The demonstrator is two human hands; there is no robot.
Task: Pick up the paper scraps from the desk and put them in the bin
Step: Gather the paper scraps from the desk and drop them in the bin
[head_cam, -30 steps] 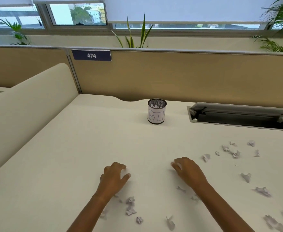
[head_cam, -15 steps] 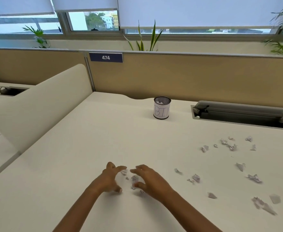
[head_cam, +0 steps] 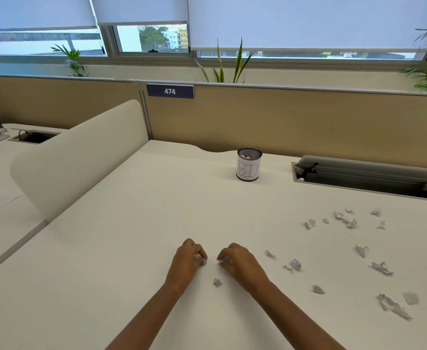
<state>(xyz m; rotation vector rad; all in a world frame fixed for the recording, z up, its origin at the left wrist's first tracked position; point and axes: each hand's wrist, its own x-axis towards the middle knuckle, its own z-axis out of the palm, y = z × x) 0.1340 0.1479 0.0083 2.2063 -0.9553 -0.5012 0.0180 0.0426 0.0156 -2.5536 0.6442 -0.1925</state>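
My left hand (head_cam: 187,260) and my right hand (head_cam: 237,261) rest on the white desk (head_cam: 131,236), close together, each with its fingers closed around small crumpled paper scraps. One loose scrap (head_cam: 217,282) lies between my wrists. Several more paper scraps (head_cam: 295,263) are scattered over the right side of the desk, some far right (head_cam: 345,218). The bin (head_cam: 249,168), a black mesh cup with a white label reading BIN, stands upright at the back of the desk, with some paper inside.
An open cable tray (head_cam: 366,176) is sunk into the desk right of the bin. A curved white divider (head_cam: 81,152) stands on the left edge. A tan partition (head_cam: 283,117) with a 474 label closes the back.
Both hands swept scraps together toward the middle and closed on them. The view has shifted left and the hands now sit closer together with fingers curled.
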